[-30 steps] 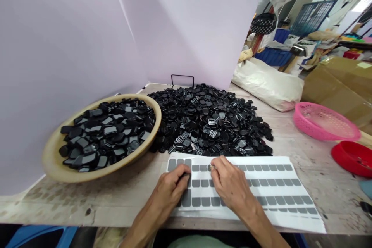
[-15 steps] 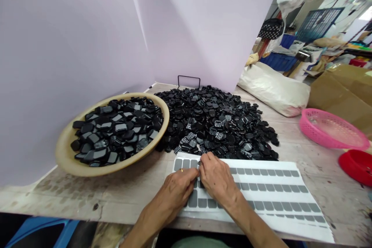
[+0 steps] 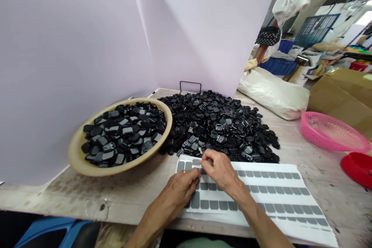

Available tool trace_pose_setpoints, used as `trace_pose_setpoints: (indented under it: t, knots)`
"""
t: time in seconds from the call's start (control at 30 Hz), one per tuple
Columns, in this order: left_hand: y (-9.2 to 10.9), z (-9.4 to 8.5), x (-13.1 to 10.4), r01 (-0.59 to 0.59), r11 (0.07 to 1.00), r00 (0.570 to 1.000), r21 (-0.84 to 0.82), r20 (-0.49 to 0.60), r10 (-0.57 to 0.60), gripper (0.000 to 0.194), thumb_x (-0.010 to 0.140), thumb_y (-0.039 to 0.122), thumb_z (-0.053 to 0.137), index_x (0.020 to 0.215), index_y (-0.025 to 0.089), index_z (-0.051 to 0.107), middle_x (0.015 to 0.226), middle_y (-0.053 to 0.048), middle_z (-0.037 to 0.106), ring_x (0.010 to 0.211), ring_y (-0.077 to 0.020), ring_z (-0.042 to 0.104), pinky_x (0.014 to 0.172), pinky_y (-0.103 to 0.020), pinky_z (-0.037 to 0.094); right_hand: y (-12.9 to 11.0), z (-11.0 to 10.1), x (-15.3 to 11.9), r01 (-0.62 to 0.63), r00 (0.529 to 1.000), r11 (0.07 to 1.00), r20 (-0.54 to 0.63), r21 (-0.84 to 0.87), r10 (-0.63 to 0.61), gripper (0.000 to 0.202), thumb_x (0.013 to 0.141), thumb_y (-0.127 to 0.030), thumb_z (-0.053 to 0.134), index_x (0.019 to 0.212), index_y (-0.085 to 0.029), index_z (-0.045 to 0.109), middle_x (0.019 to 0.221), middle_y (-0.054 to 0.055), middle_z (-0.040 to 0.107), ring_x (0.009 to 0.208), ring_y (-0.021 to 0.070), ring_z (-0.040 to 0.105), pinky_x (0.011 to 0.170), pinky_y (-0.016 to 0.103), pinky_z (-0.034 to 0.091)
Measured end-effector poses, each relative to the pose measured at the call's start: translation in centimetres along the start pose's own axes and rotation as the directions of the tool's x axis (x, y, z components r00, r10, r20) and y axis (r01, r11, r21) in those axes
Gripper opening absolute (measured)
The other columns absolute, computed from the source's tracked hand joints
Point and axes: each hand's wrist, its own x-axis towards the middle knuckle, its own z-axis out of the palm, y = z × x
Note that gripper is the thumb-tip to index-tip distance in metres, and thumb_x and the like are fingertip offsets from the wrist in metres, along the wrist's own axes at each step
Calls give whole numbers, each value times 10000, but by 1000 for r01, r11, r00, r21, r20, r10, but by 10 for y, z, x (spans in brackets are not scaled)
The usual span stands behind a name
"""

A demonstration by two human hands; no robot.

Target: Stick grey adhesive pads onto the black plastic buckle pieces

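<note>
A white sheet (image 3: pixel 279 180) with rows of grey rounded stickers lies at the table's front edge. Over its left part, my left hand (image 3: pixel 183 186), with a ring on one finger, is closed, thumb and fingertips pressed together at the sheet. Just right of it my right hand (image 3: pixel 219 169) is closed in a pinch; a small dark bit shows at its fingertips, too little to name. Behind both hands spreads a heap of small black plastic pieces (image 3: pixel 212 124). To the left, a beige basin (image 3: pixel 77 159) holds more black pieces, many with a grey face.
A pink perforated basket (image 3: pixel 331 133) and a red bowl (image 3: pixel 356 168) stand at the right. Behind them are a white sack (image 3: pixel 273 93) and a cardboard box (image 3: pixel 343 95). Pale panels (image 3: pixel 188 27) wall off the back and left. A black wire frame (image 3: pixel 190 82) stands behind the heap.
My right hand has drawn slightly to the right, opening a small gap from my left fingertips. My left hand keeps its place on the sheet. The whole view has shifted a little.
</note>
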Motion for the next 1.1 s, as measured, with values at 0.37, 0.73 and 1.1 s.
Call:
trace_pose_setpoints:
  t: [0.37,0.73,1.1]
  knots:
    - [2,-131,10,464,790,528,401,-841,117,289,903,281,436,1134,165,566,1174,-143,590,1098,-297,524,963,-429,365,35,-31,-54,-211,976,857,60,470,207,205,878,-334,472,726,-207,526,639,-41,450,587,126,404,534,230,313]
    - [-4,-26,79,72,906,984,418,-179,4,216,808,57,441,902,171,599,921,-86,590,913,-240,517,847,-377,418,52,-34,-77,-280,948,779,36,561,315,246,841,-427,493,793,-213,605,626,-30,454,574,138,397,516,234,321]
    - [-14,-29,80,138,990,950,3,-284,-132,212,902,236,402,1000,175,581,890,-57,640,871,-191,591,812,-332,460,56,-21,-91,-329,899,718,-29,614,437,322,773,-513,579,916,-240,674,786,7,603,655,158,510,559,226,415]
